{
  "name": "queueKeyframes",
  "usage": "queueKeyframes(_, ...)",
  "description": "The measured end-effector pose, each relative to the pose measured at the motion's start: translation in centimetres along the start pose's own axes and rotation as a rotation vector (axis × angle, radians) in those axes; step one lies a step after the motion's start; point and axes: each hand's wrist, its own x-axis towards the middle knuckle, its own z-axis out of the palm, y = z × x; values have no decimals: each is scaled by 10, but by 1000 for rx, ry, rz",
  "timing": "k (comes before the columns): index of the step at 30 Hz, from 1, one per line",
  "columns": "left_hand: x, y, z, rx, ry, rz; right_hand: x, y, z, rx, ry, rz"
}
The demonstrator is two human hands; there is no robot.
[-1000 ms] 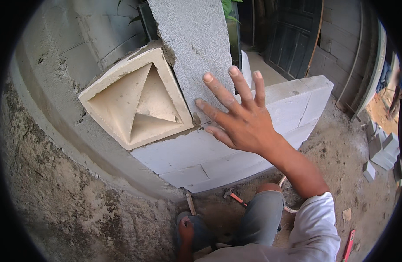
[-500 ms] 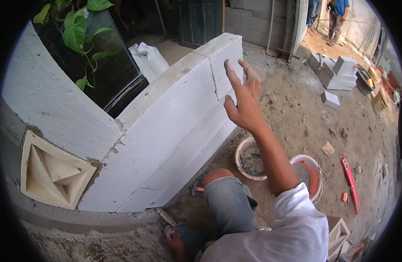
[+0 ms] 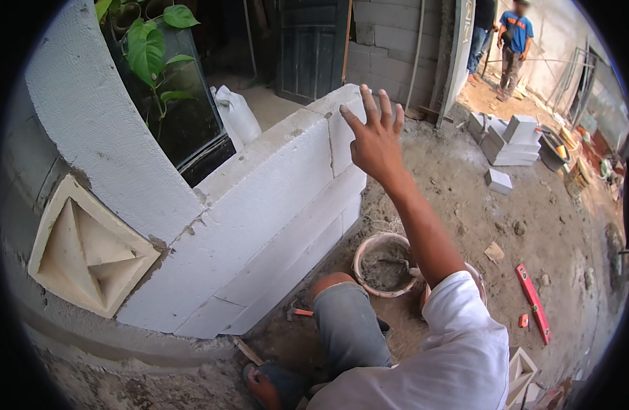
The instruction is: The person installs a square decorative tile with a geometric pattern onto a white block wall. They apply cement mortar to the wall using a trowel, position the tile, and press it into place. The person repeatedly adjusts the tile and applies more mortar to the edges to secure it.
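My right hand (image 3: 377, 140) is raised with its fingers spread, in front of the near end of a low wall of white lightweight blocks (image 3: 273, 184). It holds nothing; whether it touches the block's end I cannot tell. A vertical joint runs down the top course just left of the hand. Low at the bottom, my left hand (image 3: 263, 389) is by my bent leg, its fingers too small and shaded to read. Below my right forearm stands a bucket of grey mortar (image 3: 369, 281), with what looks like a trowel handle (image 3: 416, 272) at its rim.
A hammer (image 3: 301, 311) lies by the wall's foot. To the right are a second bucket (image 3: 477, 280), partly hidden by my arm, and a red spirit level (image 3: 533, 304). Stacked blocks (image 3: 509, 147) stand farther back, with two people (image 3: 514, 48) beyond. A decorative vent block (image 3: 89, 253) sits left.
My right hand has turned and spread its fingers, staying by the wall's end. The view has shifted, showing more of the mortar bucket and of the people at the back.
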Motion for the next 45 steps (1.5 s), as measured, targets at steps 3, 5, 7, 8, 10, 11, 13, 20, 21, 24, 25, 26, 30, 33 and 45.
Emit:
queueKeyframes(3,12,-6,4,54,-29,76,20,12,7,-271,61,-94)
queueKeyframes(5,11,-10,4,-26,-4,43,20,12,13,-461,81,-177)
queueKeyframes(7,-3,-4,-3,-59,27,30,15,3,12,-376,79,-233)
queueKeyframes(8,-14,4,-5,-55,41,41,13,1,11,-327,81,-270)
queueKeyframes(10,-28,63,-7,60,-8,55,10,12,-5,-288,-66,-290)
queueKeyframes(11,-35,91,-19,184,-52,46,7,17,-2,-188,7,-228)
queueKeyframes(13,-9,42,-12,284,-63,234,4,21,-1,-122,64,-31)
queueKeyframes(20,-20,13,-27,-188,-52,-82,-211,-42,9,635,-375,247)
queueKeyframes(21,-21,13,-31,-199,-49,-94,-276,-49,-1,877,-514,445)
queueKeyframes(24,-34,10,-39,-216,4,-126,-463,-71,-76,780,-1091,731)
queueKeyframes(25,-28,11,-40,-155,-13,-88,-459,-87,-119,866,-1175,1517)
queueKeyframes(26,-39,8,-43,-102,2,-81,-562,-64,-129,1087,-1247,1727)
queueKeyframes(30,22,42,-41,106,-129,67,-561,-104,-152,1107,-1187,2228)
queueKeyframes(33,-9,56,-35,49,-25,-87,-546,-92,-126,1146,-1289,2150)
queueKeyframes(45,-40,118,-78,730,168,212,-477,-42,4,1375,-1663,1830)
